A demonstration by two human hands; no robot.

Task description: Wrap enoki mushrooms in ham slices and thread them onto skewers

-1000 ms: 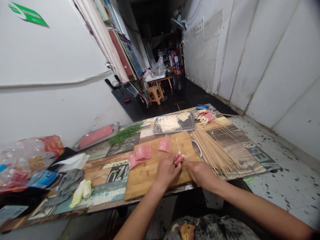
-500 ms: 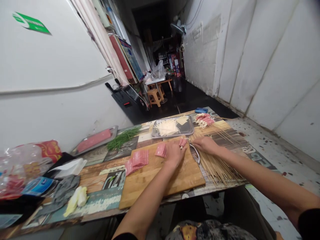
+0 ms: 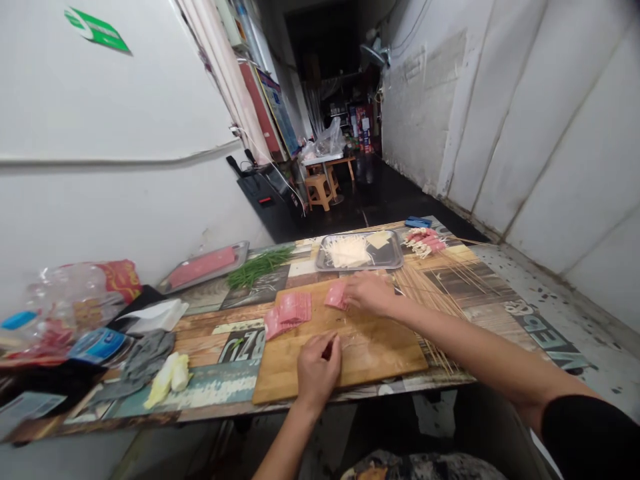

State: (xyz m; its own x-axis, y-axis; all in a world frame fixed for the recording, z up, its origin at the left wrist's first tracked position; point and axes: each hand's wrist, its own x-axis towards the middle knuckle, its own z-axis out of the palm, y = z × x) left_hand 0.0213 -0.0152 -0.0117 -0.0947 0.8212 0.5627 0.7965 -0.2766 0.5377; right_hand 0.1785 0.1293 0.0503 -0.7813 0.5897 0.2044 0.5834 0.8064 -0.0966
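Observation:
My left hand (image 3: 319,372) is over the front of the wooden cutting board (image 3: 385,357), fingers curled and thumb tip near the index finger. Anything inside its curl is hidden. My right hand (image 3: 369,292) reaches across to the back of the board, fingertips closed at the right edge of a small stack of pink meat slices (image 3: 335,294). The hand covers part of that stack and the board behind it. A larger fanned pile of meat slices (image 3: 293,309) lies to the left on the board. Thin wooden skewers (image 3: 433,293) are spread beside the board.
A metal tray (image 3: 395,261) holds enoki mushrooms (image 3: 349,252) behind the board. Pink-and-white rolls (image 3: 424,241) lie at the back right. Green chives (image 3: 260,267), a tray of meat (image 3: 203,268), cabbage pieces (image 3: 170,380), a grey cloth (image 3: 145,363) and plastic packaging (image 3: 75,293) are leftward.
My left hand has drawn back from the meat rolls towards the board's front. My right hand has left the skewers and come over to the small meat stack. The view has shifted slightly left.

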